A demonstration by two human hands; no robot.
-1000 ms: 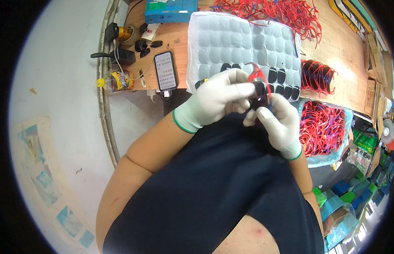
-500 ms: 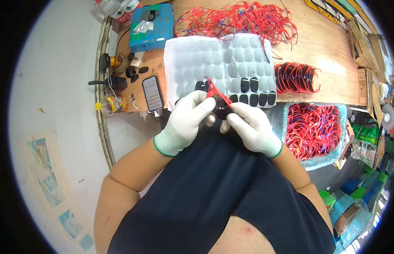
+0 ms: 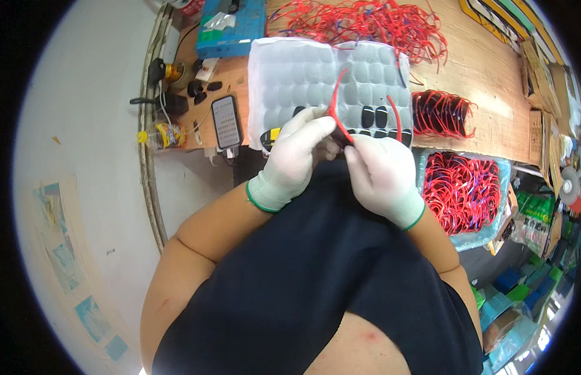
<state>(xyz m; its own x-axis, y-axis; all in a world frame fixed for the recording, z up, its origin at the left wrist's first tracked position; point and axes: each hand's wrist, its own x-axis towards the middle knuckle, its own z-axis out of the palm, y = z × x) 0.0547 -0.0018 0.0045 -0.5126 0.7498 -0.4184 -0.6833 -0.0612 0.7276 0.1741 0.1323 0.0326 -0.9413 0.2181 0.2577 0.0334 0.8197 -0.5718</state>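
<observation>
Both my hands wear white knit gloves with green cuffs and meet in front of my chest, gripping red-framed sunglasses (image 3: 341, 127). My left hand (image 3: 297, 156) pinches the frame on its left side. On the right, the fingers of my right hand (image 3: 385, 175) close on the lower part of the frame. One red temple arm points up and away; another red strip stands up behind my right hand. The dark lenses are mostly hidden by my fingers. Just beyond, a white moulded tray (image 3: 290, 78) bears several loose dark lenses (image 3: 367, 117) in its near wells.
Tangled red frames (image 3: 372, 25) lie at the back of the table. To the right are a row of red glasses with dark lenses (image 3: 441, 114) and a blue-lined bin (image 3: 422, 169) of red frames. A phone (image 3: 226, 122) and blue box (image 3: 231, 37) are at left.
The sunglasses have turned in my hands, so a temple arm now points up and a second red strip shows behind my right hand. Both hands have shifted slightly right.
</observation>
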